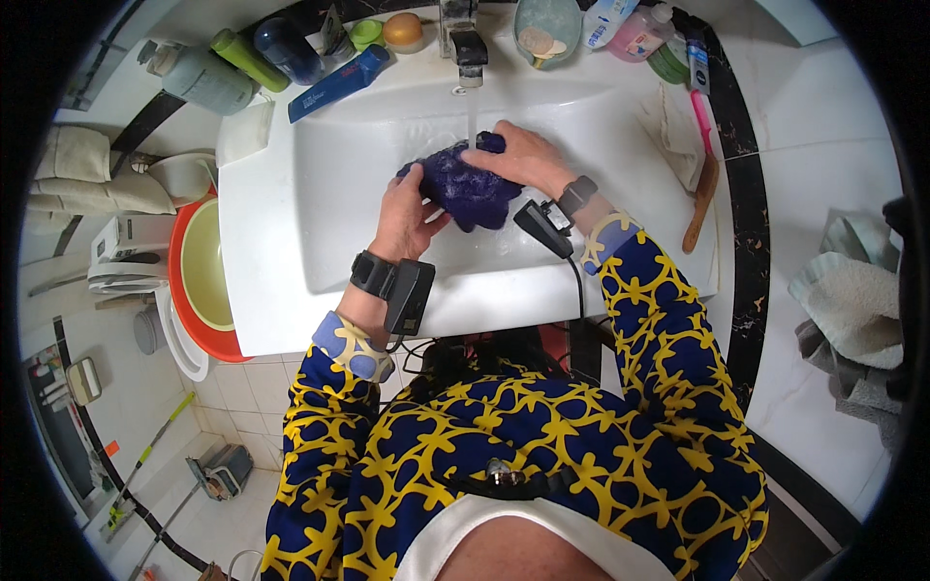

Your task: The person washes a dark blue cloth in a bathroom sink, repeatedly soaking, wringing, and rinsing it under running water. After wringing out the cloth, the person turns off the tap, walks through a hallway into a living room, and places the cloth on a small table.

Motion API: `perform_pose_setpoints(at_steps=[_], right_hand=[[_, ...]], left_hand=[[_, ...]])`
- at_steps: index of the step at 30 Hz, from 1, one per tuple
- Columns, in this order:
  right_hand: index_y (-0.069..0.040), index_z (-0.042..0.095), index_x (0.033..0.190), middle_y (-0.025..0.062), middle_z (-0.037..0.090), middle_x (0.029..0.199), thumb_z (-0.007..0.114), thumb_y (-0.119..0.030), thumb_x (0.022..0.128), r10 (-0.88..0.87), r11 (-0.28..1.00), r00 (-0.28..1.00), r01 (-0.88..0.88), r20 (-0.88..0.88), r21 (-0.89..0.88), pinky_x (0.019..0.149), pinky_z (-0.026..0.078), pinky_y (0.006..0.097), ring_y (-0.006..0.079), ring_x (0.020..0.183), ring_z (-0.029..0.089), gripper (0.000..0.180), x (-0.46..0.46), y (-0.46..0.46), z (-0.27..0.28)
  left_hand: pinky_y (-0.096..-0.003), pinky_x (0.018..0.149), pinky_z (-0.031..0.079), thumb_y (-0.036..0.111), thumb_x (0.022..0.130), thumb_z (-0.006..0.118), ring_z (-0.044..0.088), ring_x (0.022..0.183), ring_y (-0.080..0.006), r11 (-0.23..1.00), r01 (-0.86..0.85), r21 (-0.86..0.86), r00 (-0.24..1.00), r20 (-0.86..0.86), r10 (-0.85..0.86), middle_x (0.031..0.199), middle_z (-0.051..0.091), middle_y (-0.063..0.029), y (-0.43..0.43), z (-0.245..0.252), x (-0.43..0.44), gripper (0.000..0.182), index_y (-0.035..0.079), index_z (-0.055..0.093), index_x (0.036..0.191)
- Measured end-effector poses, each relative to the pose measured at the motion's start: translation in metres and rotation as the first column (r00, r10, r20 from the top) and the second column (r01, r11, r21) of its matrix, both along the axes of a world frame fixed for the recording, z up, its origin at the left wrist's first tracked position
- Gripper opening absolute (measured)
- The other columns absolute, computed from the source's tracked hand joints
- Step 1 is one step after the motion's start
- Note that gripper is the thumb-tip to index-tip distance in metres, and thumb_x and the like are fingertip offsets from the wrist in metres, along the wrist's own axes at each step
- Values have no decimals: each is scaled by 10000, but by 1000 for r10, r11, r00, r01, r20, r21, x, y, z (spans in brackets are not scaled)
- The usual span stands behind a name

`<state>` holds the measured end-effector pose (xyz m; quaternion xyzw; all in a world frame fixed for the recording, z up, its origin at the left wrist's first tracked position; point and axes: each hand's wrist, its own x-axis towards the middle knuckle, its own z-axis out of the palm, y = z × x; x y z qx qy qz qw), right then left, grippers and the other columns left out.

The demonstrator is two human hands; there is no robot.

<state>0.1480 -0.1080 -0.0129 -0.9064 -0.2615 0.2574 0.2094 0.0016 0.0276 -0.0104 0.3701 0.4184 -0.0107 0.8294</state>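
Note:
A wet, dark purple cloth [468, 187] with some suds on it is held over the white washbasin [341, 240]. At its left edge my left hand [408, 214] grips it, thumb on top and fingers beneath. My right hand [524, 156] holds its upper right part, fingers bent over the fabric. Water runs from the faucet [468, 54] onto the cloth beside my right fingertips. Each wrist wears a black strap with a cabled black box, the left box [410, 298] and the right box [545, 226]. The underside of the cloth is hidden.
Bottles, jars and a blue tube [338, 83] line the basin's back left. A soap dish [546, 33] and a pink bottle [639, 36] stand at the back right. A wooden-handled brush [702, 203] lies on the right rim. Left of the basin are nested red and yellow tubs [207, 269].

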Motion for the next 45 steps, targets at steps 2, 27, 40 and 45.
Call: perform_pose_setpoints(at_steps=[2,27,40,45], right_hand=[[33,478,1160,241,526,1151,616,-613,659,6,1000,1000,-5,23,-10,891,417,400,354,1081,511,828,3,-6,8],[63,492,1108,255,552,1056,537,-403,824,-244,850,932,338,-267,404,850,423,428,404,1000,518,548,-45,18,-29],[30,505,1059,270,520,1073,486,-401,854,-135,859,982,183,-133,479,862,400,436,405,1009,504,478,-70,25,-22],[51,510,1070,261,552,1056,477,-385,864,-159,847,889,346,-429,403,852,417,411,368,990,538,484,-52,18,-23]], left_hand=[[-455,865,380,369,900,454,445,1002,-234,1000,-19,-21,998,-65,17,1103,446,-63,6,-5,-6,321,110,449,1090],[-445,897,437,291,932,332,539,1047,-254,871,-124,-475,963,154,221,1122,566,-100,-41,-30,24,339,85,496,1147],[-441,894,439,254,915,380,549,998,-276,849,-125,-513,930,238,280,1066,566,-122,-41,-48,18,290,54,512,1077],[-413,942,405,235,917,366,534,1035,-271,826,-204,-526,940,130,315,1076,575,-116,-47,-45,17,299,36,520,1080]])
